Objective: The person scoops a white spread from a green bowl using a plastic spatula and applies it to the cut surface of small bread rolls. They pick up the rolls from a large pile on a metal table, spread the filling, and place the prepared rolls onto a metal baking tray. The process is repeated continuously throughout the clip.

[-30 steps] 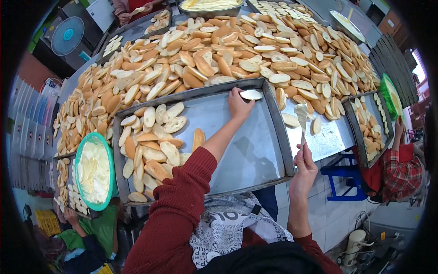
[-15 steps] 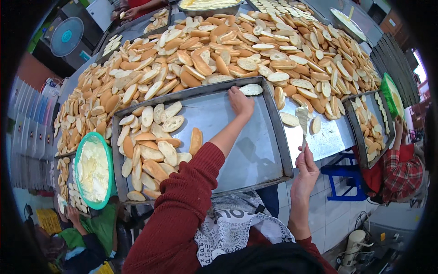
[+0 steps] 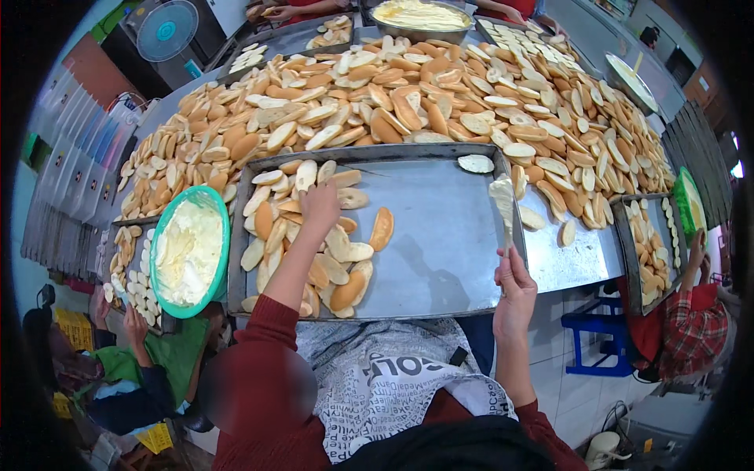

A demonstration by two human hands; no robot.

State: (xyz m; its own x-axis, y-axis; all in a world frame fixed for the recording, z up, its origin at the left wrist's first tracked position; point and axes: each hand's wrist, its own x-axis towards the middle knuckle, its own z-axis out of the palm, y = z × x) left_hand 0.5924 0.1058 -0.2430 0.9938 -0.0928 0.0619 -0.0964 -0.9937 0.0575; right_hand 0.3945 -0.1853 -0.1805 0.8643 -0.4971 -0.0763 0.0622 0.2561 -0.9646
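Note:
My left hand reaches down among the bread slices in the left part of a metal tray. It touches slices near the far edge of that heap; its fingertips are hidden, so I cannot tell whether it grips one. My right hand, over the tray's right edge, is closed round the handle of a spreading knife. The knife points away from me, its blade coated with pale cream. In the tray's far right corner lies one cream-covered slice.
A large mound of cut bread spreads behind the tray. A green tub of cream stands at left, and a metal bowl of cream at the back. Co-workers' hands are at other trays, left, right and far. A blue stool stands at right.
My left hand has left the cream-covered slice in the far right corner and moved left to the bread heap. The right hand still holds the knife. The view has shifted.

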